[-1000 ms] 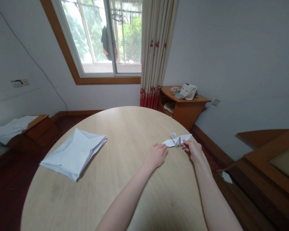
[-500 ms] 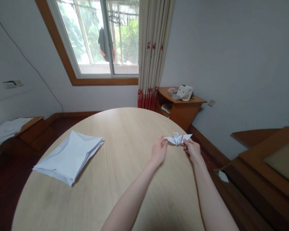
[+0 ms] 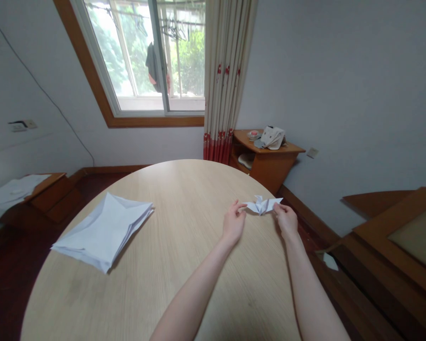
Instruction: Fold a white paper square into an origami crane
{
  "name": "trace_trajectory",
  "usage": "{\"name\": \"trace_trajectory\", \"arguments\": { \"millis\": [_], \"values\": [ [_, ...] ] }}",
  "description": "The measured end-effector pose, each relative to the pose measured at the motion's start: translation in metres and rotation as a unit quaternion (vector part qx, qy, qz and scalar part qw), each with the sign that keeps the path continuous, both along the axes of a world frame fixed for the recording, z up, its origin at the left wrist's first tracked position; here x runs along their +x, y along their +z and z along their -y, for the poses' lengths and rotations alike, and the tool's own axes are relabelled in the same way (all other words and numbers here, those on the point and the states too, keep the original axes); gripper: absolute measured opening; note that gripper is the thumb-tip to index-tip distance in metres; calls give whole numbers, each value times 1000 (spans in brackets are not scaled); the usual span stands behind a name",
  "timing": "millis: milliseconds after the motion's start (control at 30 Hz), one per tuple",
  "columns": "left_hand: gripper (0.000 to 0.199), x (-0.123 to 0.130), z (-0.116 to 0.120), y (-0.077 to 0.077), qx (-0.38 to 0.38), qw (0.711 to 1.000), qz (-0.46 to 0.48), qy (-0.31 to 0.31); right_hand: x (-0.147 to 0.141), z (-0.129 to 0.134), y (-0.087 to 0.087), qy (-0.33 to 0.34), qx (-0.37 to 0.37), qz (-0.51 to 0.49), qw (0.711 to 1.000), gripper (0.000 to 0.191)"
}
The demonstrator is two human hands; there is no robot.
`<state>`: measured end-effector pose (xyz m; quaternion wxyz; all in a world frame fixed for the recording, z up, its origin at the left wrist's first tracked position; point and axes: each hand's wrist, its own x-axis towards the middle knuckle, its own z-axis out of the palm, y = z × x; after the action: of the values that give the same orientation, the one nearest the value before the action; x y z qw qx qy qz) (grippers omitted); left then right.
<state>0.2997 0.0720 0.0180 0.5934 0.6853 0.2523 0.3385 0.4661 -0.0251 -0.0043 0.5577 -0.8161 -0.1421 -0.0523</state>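
Note:
A small white folded paper bird (image 3: 261, 205) with spread wings is at the right far side of the round wooden table (image 3: 184, 189). My right hand (image 3: 286, 221) pinches its right wing between thumb and fingers. Beside the left wing is my left hand (image 3: 235, 221), its fingers parted and curved, the fingertips at or very near the wing tip. Whether they touch cannot be made out. On the table's left part lies a loose stack of white paper sheets (image 3: 106, 229) with creases.
Behind the table, a small wooden cabinet (image 3: 275, 168) carries a white cloth item (image 3: 272, 137). More papers (image 3: 14, 192) lie on a low wooden stand at the left. Wooden furniture (image 3: 386, 237) stands at the right, near the table's edge.
My right hand has slid slightly outward along the right wing, towards its tip. My left hand and the paper bird are almost unmoved.

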Motion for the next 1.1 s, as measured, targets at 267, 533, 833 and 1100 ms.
{"name": "trace_trajectory", "arguments": {
  "millis": [267,533,833,1100],
  "values": [
    [36,-24,-4,15,16,1000,17,20,-42,6,41,-108,-74,129,983,47],
    [30,-83,-14,52,90,989,59,98,-107,-26,52,19,0,340,940,33],
    [26,-175,-24,55,335,922,-42,189,-177,-60,26,312,23,354,881,21],
    [25,-210,-14,39,415,845,-216,258,-230,-115,10,437,65,120,889,23]
  ]
}}
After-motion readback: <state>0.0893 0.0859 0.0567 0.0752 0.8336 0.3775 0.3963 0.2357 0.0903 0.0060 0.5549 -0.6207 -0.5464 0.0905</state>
